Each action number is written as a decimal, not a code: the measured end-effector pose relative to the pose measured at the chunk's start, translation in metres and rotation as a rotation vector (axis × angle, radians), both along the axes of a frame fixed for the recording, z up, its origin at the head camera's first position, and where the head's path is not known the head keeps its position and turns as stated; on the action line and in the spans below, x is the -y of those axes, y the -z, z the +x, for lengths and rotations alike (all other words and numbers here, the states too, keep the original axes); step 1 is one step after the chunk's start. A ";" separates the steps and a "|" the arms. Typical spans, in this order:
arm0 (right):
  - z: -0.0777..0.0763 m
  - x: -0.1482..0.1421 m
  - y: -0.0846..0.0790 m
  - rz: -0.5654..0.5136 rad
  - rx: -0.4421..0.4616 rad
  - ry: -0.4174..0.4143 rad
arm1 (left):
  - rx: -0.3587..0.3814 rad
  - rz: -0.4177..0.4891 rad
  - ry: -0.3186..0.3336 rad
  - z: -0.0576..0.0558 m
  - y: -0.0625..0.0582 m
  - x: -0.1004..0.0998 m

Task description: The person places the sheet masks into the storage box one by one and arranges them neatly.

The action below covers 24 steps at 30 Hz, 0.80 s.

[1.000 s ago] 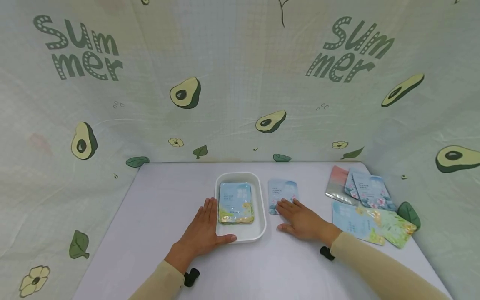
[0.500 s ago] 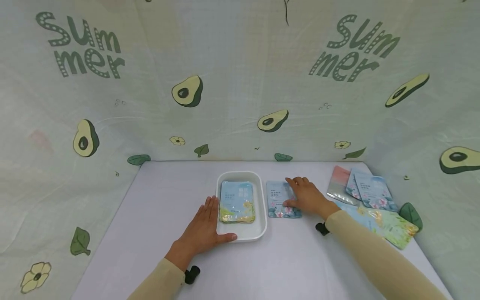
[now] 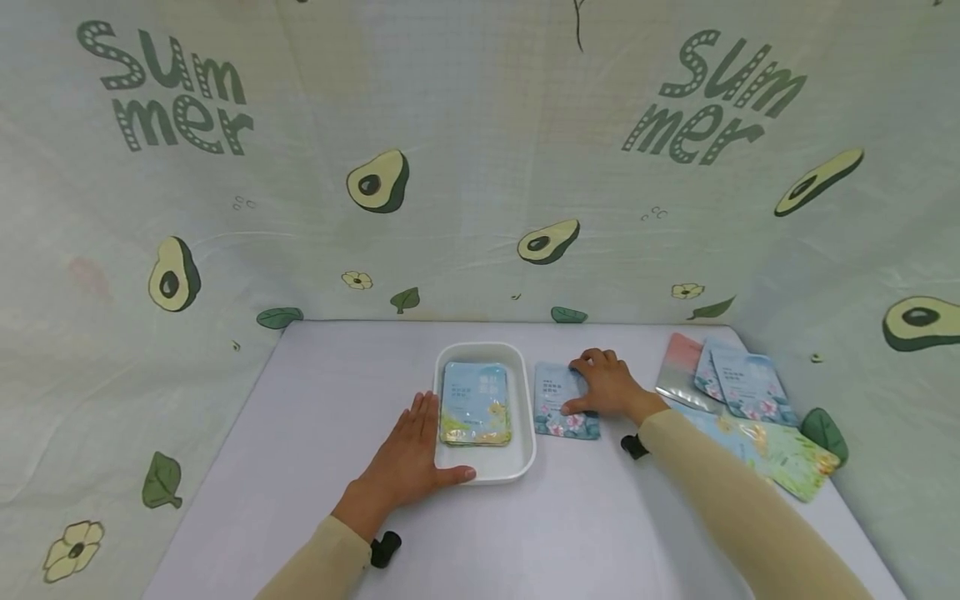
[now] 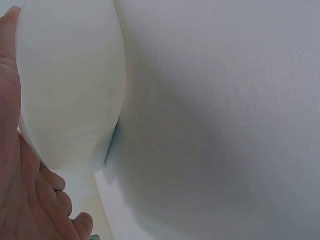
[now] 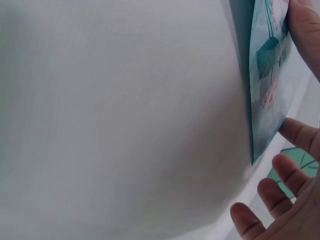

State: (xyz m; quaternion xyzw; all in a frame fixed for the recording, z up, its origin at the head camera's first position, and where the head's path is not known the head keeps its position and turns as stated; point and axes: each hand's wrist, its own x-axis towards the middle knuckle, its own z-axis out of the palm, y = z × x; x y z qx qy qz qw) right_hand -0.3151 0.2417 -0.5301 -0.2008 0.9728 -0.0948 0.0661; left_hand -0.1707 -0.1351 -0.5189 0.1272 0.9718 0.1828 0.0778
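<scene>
Beside the white tray point(image 3: 491, 467), the right hand point(image 3: 609, 387) pinches a floral packet point(image 3: 552, 398); the left hand point(image 3: 405, 458), straight-fingered, touches the tray. Only the head view shows the stacked packets point(image 3: 475, 404) inside.

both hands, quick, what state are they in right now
Left hand: open, against the white tray.
Right hand: holding the flowered blue packet beside the tray.

right hand point(image 5: 303, 212) on floral packet point(image 5: 270, 82)
</scene>
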 end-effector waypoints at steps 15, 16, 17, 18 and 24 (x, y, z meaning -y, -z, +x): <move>0.002 0.004 0.001 0.061 0.005 0.051 | -0.007 -0.003 0.000 0.002 0.000 0.001; 0.002 0.004 0.002 0.062 0.001 0.052 | -0.007 0.001 0.001 0.002 0.000 0.001; 0.002 0.003 0.002 0.066 -0.004 0.053 | -0.006 0.004 0.003 0.002 0.000 0.001; 0.002 0.004 0.002 0.064 -0.010 0.053 | -0.005 0.006 0.004 0.002 0.000 0.001; 0.006 0.005 0.000 0.013 -0.081 0.045 | -0.002 -0.002 0.003 0.001 0.000 0.000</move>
